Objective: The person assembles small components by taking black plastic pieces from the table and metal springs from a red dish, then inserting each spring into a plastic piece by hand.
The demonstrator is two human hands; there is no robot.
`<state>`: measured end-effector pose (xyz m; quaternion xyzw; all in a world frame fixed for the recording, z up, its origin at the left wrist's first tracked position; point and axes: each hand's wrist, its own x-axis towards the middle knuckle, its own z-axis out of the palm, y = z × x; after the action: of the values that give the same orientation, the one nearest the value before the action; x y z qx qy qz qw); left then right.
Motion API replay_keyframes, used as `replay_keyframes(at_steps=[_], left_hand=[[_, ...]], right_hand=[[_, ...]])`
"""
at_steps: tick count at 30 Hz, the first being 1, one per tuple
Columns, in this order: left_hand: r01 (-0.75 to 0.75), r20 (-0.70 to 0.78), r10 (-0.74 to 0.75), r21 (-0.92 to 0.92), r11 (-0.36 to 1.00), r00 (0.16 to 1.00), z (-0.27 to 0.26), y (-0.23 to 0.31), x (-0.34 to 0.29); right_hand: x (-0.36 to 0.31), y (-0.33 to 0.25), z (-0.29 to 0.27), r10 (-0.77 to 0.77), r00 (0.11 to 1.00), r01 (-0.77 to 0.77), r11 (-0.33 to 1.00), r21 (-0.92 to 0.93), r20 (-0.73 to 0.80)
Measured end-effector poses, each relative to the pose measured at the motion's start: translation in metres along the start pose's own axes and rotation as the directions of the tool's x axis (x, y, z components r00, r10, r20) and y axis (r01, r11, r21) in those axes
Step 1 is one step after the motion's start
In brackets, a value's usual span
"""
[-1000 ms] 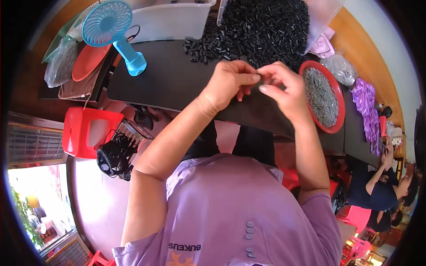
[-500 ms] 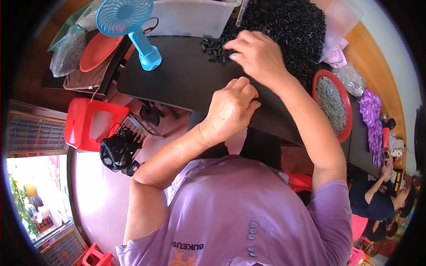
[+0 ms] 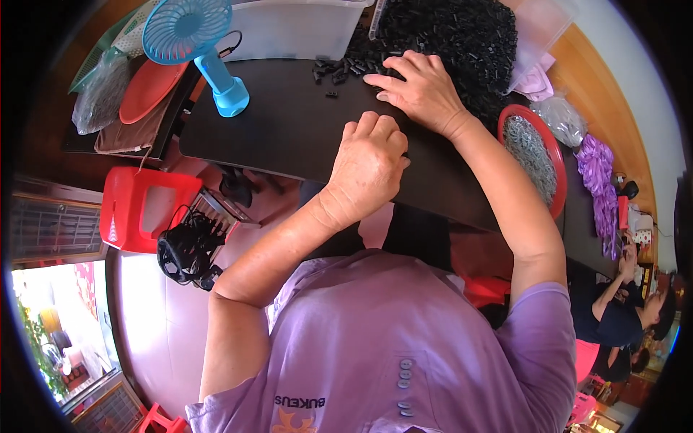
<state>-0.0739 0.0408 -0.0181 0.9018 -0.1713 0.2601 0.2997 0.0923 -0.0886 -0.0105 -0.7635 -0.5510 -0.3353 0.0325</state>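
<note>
My left hand (image 3: 367,164) is held over the near part of the dark table, fingers curled into a closed grip. A small dark bit shows beside its thumb, but the fingers hide most of what they hold. Farther up and to the right, my right hand (image 3: 422,92) is open, fingers spread, at the near edge of a heap of small black plastic pieces (image 3: 451,32). Its fingertips reach the heap's edge; nothing shows in its grasp. One loose black piece (image 3: 331,94) lies on the table left of that hand.
A blue fan (image 3: 229,97) stands on the table's left, near a translucent bin (image 3: 289,32). At right, a red basin (image 3: 556,155) holds many small metallic pieces. Red stools (image 3: 115,209) stand at left. Another person (image 3: 613,317) sits far right.
My right hand has spread its fingers and shifted slightly toward the heap. My left hand has turned a little and stays closed. A single black piece now lies apart from the heap.
</note>
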Motion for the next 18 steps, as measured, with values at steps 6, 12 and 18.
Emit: replay_keyframes(at_steps=[6,12,18], left_hand=[[0.0,-0.028,-0.002,-0.055,0.998,1.0,0.004,-0.002,-0.001],[0.042,0.002,-0.042,-0.052,0.998,0.999,-0.002,0.006,-0.008],[0.033,0.001,-0.033,-0.024,0.999,0.999,-0.002,0.007,-0.008]], right_hand=[[-0.011,0.01,-0.023,0.229,0.968,-0.212,0.964,0.163,-0.097],[-0.024,0.006,-0.028,0.338,0.937,-0.315,0.926,0.208,-0.085],[-0.024,-0.012,-0.042,0.275,0.955,-0.247,0.943,0.222,-0.11]])
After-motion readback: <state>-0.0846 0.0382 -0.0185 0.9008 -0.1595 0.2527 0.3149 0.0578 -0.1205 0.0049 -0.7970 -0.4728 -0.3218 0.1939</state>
